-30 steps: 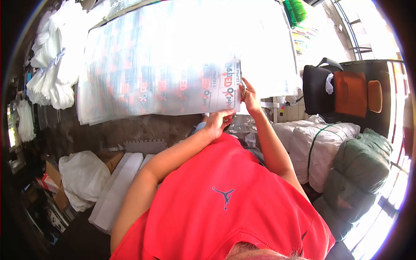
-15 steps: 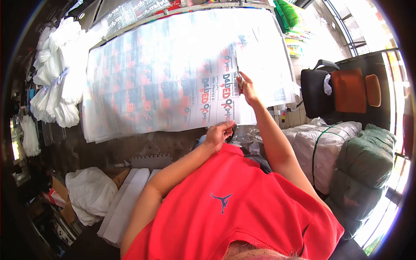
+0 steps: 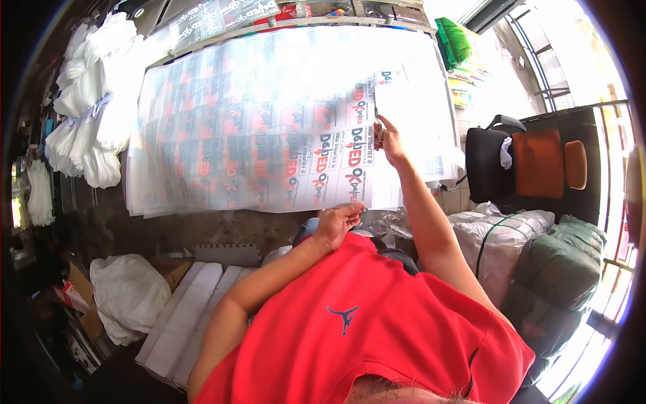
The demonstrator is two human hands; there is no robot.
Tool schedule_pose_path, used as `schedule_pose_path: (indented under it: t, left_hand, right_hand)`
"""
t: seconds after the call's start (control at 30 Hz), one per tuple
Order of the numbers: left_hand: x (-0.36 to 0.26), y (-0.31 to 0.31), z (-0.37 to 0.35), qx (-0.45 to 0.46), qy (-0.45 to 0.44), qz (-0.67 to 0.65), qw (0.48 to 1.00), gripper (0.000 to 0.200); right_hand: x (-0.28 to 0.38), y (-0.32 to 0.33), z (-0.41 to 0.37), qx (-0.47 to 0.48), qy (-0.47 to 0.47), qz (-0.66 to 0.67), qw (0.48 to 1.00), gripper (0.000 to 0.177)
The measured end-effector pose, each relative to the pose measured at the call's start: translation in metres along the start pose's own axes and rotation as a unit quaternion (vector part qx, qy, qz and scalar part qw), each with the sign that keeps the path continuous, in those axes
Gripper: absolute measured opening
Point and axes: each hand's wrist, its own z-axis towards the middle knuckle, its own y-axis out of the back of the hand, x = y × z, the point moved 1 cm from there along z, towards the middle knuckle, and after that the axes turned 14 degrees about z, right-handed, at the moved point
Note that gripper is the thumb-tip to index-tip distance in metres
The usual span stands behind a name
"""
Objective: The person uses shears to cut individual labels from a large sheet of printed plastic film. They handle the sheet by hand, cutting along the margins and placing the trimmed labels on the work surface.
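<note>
The near edge of the printed sheet (image 3: 323,155) was pinched by the left hand (image 3: 338,222); the fingers of the right hand (image 3: 389,140) were closed together at its right edge. It was judged best held taut.

Two hands (image 3: 340,222) (image 3: 389,138), one chair (image 3: 538,165), perhaps three sacks (image 3: 501,236).

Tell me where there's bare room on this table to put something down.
The dark table strip between the printed sheets and the near edge, left of the left hand, is bare. The plain sheets beyond the right hand are flat too. The far left is crowded with white bundles.
</note>
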Motion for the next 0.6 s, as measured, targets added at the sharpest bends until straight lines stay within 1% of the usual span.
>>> schedule_pose_path:
  t: [0.1, 0.13, 0.27, 0.33, 0.5, 0.57, 0.6]
  left_hand:
    - [0.002, 0.0, -0.004, 0.019, -0.018, 0.008, 1.0, 0.014]
    - [0.002, -0.001, -0.004, 0.025, -0.014, 0.008, 1.0, 0.014]
    - [0.006, 0.0, -0.001, 0.045, -0.021, -0.003, 0.999, 0.014]
    - [0.004, -0.002, -0.002, 0.045, -0.024, -0.007, 0.999, 0.015]
    - [0.003, -0.006, -0.007, 0.032, -0.013, -0.021, 0.999, 0.015]
    - [0.004, -0.004, -0.006, 0.044, -0.018, -0.002, 0.999, 0.015]
    - [0.002, -0.005, -0.006, 0.043, -0.019, -0.001, 0.999, 0.015]
  right_hand:
    - [0.009, -0.001, 0.009, 0.007, -0.014, 0.005, 1.0, 0.05]
    - [0.009, 0.001, 0.013, 0.01, -0.008, 0.014, 1.0, 0.067]
    - [0.014, -0.002, 0.015, 0.016, -0.005, 0.006, 1.0, 0.065]
    - [0.016, -0.003, 0.014, 0.011, -0.01, -0.004, 1.0, 0.051]
    - [0.01, -0.001, 0.018, 0.005, -0.009, -0.024, 1.0, 0.054]
    - [0.002, 0.003, 0.026, 0.01, -0.004, -0.034, 0.999, 0.054]
    - [0.001, 0.002, 0.03, -0.009, -0.002, -0.027, 1.0, 0.054]
